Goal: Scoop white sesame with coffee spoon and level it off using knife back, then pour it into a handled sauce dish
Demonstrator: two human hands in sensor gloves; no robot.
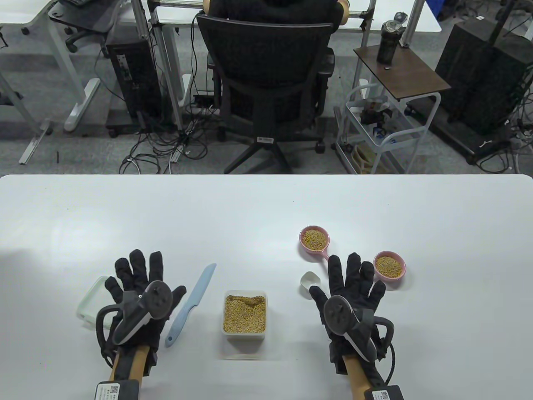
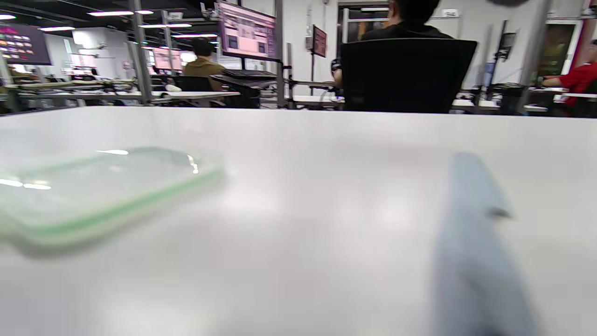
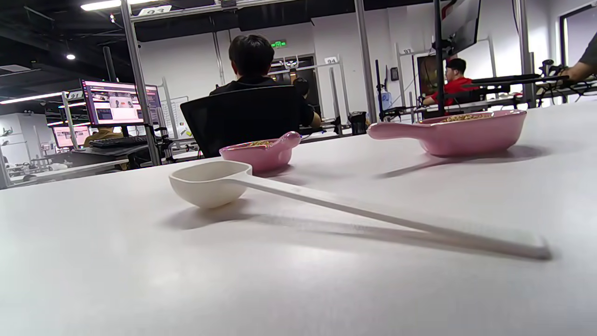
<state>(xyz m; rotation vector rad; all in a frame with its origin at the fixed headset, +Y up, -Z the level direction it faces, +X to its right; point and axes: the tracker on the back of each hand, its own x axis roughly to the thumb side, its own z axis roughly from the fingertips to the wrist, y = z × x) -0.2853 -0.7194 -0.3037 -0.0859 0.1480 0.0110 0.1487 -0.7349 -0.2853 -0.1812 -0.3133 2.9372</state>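
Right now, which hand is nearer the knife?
Left. The left hand lies flat just left of the knife, beside its handle. The right hand is far off, beyond the sesame box.

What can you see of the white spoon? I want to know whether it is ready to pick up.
The coffee spoon is off-white, plastic by its look, with a deep round bowl and a long flat handle. It lies on the table bowl-up and looks empty. In the table view its handle runs under the spread right hand, whose fingers are straight; whether they touch it cannot be told.
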